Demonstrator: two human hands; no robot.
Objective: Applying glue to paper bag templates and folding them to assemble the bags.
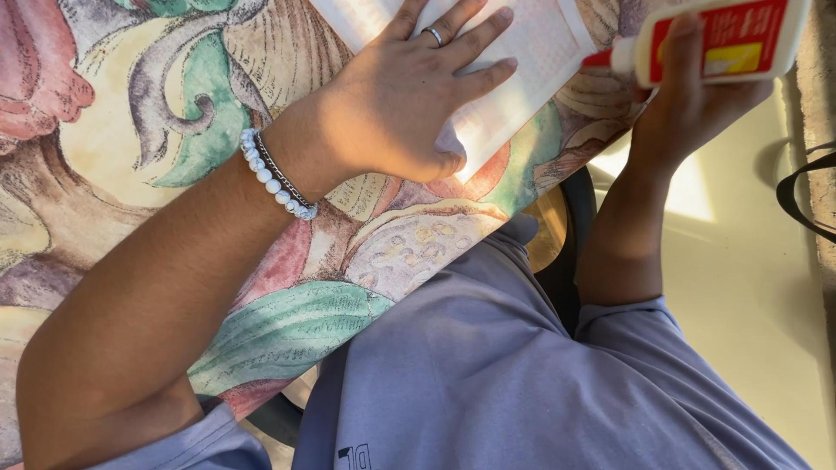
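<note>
Sitting close to the worktop point(287, 331), the person wears a grey-blue shirt point(488, 365) that fills the lower part of the view. The worktop has a painted cover with big leaves and flowers in green, pink and cream.

Across this cover the left forearm reaches upward, with a white bead bracelet point(274, 178) and a thin dark band at the wrist. The left hand point(409, 96) lies flat, fingers spread, on a white sheet point(531, 52) that looks like paper with fine lines, though the strong light makes it hard to be sure. A ring point(433, 35) sits on one finger. This hand presses the sheet and its grip is not closed on anything.

On the other side, beyond the worktop edge, the right hand point(697, 96) is raised and its grip is clamped around a white bottle with a red label point(723, 39). The bottle is tilted, and its red nozzle point(599, 59) points toward the right edge of the sheet, just beside it.

At the far right, a dark strap point(805, 200) lies on the pale floor point(740, 278).
</note>
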